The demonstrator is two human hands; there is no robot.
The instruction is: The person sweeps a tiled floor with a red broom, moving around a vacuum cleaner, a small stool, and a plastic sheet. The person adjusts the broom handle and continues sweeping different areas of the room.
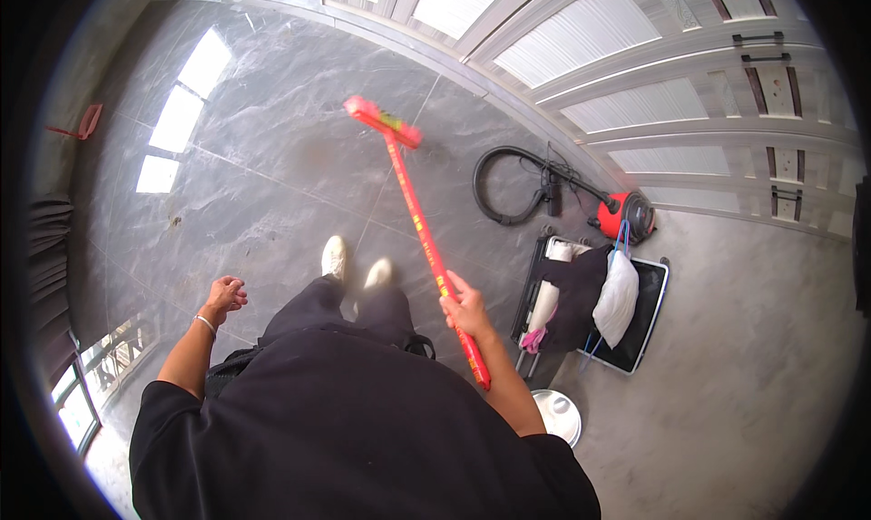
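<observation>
A long red broom (415,207) with yellow writing on its handle slants across the view, and my right hand (466,309) is closed around the lower part of that handle. The broom's blurred head, red with a yellow-green patch, lies toward the far side, over grey marbled floor tiles (292,132). My left hand (228,295) hangs at my left side, its fingers loosely curled, holding nothing that I can see. A bracelet is on that wrist. My light shoes (334,256) stand on the tiles between the hands.
To the right lie a red and black vacuum cleaner (633,217) with its hose (480,186), and an open case (643,343) bearing dark cloth and a white bag (617,299). A round white lidded container (561,414) is beside my right arm. Cabinets (578,37) line the far right; a dark curtain (49,261) hangs left.
</observation>
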